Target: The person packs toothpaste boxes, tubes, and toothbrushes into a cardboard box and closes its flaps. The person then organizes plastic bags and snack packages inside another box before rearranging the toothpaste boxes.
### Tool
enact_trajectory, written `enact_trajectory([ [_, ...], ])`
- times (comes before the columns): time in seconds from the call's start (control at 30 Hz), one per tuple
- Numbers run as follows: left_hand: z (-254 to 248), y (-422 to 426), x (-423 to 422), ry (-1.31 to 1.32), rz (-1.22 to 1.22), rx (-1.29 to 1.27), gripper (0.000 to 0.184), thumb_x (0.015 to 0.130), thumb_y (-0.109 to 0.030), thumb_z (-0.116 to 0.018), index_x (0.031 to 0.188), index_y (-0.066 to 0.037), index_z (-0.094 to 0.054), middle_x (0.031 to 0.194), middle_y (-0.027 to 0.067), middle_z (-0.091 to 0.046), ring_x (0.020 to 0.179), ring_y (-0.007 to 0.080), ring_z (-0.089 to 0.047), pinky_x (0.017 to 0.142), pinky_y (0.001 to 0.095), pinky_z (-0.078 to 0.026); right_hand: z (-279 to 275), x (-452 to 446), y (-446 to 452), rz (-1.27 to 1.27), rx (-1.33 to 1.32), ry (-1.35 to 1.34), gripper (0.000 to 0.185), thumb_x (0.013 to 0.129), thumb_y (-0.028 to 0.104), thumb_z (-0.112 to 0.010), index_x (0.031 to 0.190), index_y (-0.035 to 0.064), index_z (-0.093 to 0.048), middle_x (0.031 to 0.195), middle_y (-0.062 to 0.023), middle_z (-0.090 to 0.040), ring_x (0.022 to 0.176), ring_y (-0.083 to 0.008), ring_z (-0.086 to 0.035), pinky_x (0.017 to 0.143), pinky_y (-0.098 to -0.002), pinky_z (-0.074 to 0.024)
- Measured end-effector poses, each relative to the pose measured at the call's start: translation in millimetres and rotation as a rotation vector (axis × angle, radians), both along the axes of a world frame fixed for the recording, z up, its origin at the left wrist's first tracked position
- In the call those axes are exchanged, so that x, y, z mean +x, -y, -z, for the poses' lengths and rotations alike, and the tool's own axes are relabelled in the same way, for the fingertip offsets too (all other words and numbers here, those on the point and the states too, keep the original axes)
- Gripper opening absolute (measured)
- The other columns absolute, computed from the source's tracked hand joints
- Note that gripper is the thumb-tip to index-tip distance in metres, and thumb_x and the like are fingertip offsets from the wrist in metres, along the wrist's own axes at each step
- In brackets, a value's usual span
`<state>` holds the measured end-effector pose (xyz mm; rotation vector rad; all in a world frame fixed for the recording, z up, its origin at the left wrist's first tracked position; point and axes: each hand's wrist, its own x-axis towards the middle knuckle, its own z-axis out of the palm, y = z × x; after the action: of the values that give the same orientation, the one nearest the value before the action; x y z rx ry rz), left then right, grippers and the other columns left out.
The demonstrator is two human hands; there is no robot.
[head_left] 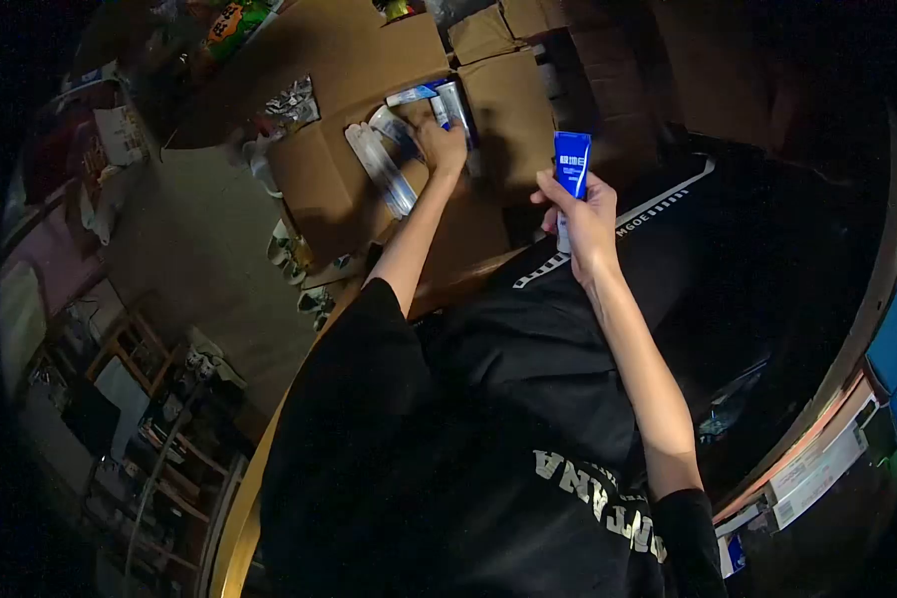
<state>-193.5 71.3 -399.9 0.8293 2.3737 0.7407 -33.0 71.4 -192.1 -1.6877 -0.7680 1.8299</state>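
Observation:
A blue and white tube point(572, 164) with white print stands upright in my right hand point(590, 221), its fingers and thumb wrapped round the lower part. My left hand point(443, 148) reaches down among several blue and white packages on the cardboard. Its fingers point downward at a package and their tips are partly hidden, so its hold is unclear. Beside it, long white and clear packages point(381, 169) lie to the left, a blue and white box point(417, 94) lies above, and a silvery-white package point(455, 112) is to the right.
Brown cardboard point(369, 50) lies under and behind the packages. A crumpled silvery wrapper point(294, 103) is at the upper left, with a green and orange bag point(233, 28) beyond. Shoes point(285, 251) stand left of the cardboard. Boxes point(819, 476) are at the lower right.

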Motion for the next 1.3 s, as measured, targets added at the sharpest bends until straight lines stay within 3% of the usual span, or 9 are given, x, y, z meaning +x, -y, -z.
enact_trajectory([
  [0.17, 93, -4, 2, -0.025, 0.069, -0.313, 0.080, 0.056, -0.029, -0.073, 0.111, 0.012, -0.032, 0.100, 0.0257, -0.048, 0.103, 0.0372, -0.043, 0.081, 0.0407, -0.042, 3, 3, -3, 0.097, -0.012, 0.009, 0.011, 0.075, 0.010, -0.062, 0.081, 0.0012, -0.060, 0.062, -0.0034, -0.057, 0.048, -0.0075, -0.050, 0.042, -0.0183, -0.0369],
  [0.27, 76, -5, 2, -0.004, -0.059, -0.414, 0.083, 0.050, -0.034, -0.076, 0.107, 0.011, -0.037, 0.096, 0.0242, -0.053, 0.097, 0.0374, -0.049, 0.080, 0.0386, -0.043, 10, 6, -5, 0.126, -0.016, 0.013, 0.010, 0.076, 0.010, -0.061, 0.081, 0.0014, -0.060, 0.062, -0.0032, -0.057, 0.049, -0.0072, -0.050, 0.043, -0.0185, -0.0381],
  [0.33, 81, 2, -4, 0.111, -0.102, -0.297, 0.054, 0.053, -0.038, -0.075, 0.081, 0.005, -0.058, 0.089, 0.0212, -0.059, 0.081, 0.0317, -0.059, 0.069, 0.0389, -0.046, 10, 6, -4, 0.131, -0.020, -0.004, 0.009, 0.076, 0.009, -0.060, 0.081, 0.0015, -0.060, 0.062, -0.0031, -0.057, 0.049, -0.0072, -0.050, 0.044, -0.0185, -0.0387],
  [0.53, 39, 13, -3, 0.081, -0.127, -0.394, 0.079, 0.046, -0.033, -0.079, 0.104, 0.002, -0.037, 0.091, 0.0229, -0.057, 0.084, 0.0359, -0.056, 0.076, 0.0383, -0.047, 8, 7, -2, 0.129, -0.012, 0.000, 0.008, 0.077, 0.009, -0.058, 0.081, 0.0014, -0.059, 0.063, -0.0037, -0.056, 0.049, -0.0074, -0.050, 0.044, -0.0186, -0.0390],
  [0.93, 66, 45, 10, -0.400, -0.351, -0.383, 0.054, 0.064, -0.024, -0.067, 0.099, 0.005, -0.039, 0.081, 0.0212, -0.058, 0.076, 0.0332, -0.058, 0.066, 0.0379, -0.048, 6, 6, -2, 0.121, -0.023, -0.022, 0.009, 0.077, 0.008, -0.058, 0.082, 0.0010, -0.058, 0.063, -0.0030, -0.056, 0.050, -0.0072, -0.050, 0.045, -0.0187, -0.0401],
  [0.97, 67, 48, 10, -0.239, -0.334, -0.265, 0.043, 0.071, -0.024, -0.062, 0.094, 0.005, -0.040, 0.072, 0.0167, -0.056, 0.060, 0.0277, -0.057, 0.052, 0.0351, -0.046, 5, 5, -2, 0.097, -0.027, 0.009, 0.009, 0.077, 0.010, -0.059, 0.083, 0.0028, -0.057, 0.062, -0.0015, -0.054, 0.049, -0.0065, -0.048, 0.045, -0.0183, -0.0387],
  [1.1, -121, 21, 52, 0.864, -0.139, 0.226, 0.031, 0.089, -0.032, -0.039, 0.083, -0.001, -0.039, 0.053, 0.0050, -0.043, 0.034, 0.0176, -0.047, 0.030, 0.0277, -0.039, 12, 2, -5, 0.139, 0.000, 0.104, 0.013, 0.076, 0.017, -0.062, 0.079, 0.0061, -0.055, 0.058, 0.0021, -0.048, 0.046, -0.0055, -0.044, 0.045, -0.0189, -0.0358],
  [1.17, -177, 21, 68, 0.973, 0.000, 0.162, 0.038, 0.090, -0.037, -0.033, 0.081, -0.001, -0.043, 0.055, 0.0078, -0.047, 0.036, 0.0165, -0.046, 0.033, 0.0269, -0.038, 12, 3, -8, 0.116, -0.046, -0.010, 0.029, 0.073, 0.026, -0.066, 0.083, 0.0022, -0.052, 0.067, -0.0005, -0.052, 0.056, -0.0072, -0.047, 0.050, -0.0204, -0.0376],
  [1.3, -203, 27, 90, 0.744, 0.231, 0.232, 0.058, 0.089, -0.045, -0.019, 0.094, 0.007, -0.046, 0.079, 0.0207, -0.047, 0.079, 0.0307, -0.045, 0.073, 0.0370, -0.035, 11, 3, -3, 0.071, -0.159, -0.023, 0.035, 0.075, 0.032, -0.061, 0.088, 0.0014, -0.050, 0.076, -0.0033, -0.053, 0.068, -0.0093, -0.049, 0.062, -0.0240, -0.0414],
])
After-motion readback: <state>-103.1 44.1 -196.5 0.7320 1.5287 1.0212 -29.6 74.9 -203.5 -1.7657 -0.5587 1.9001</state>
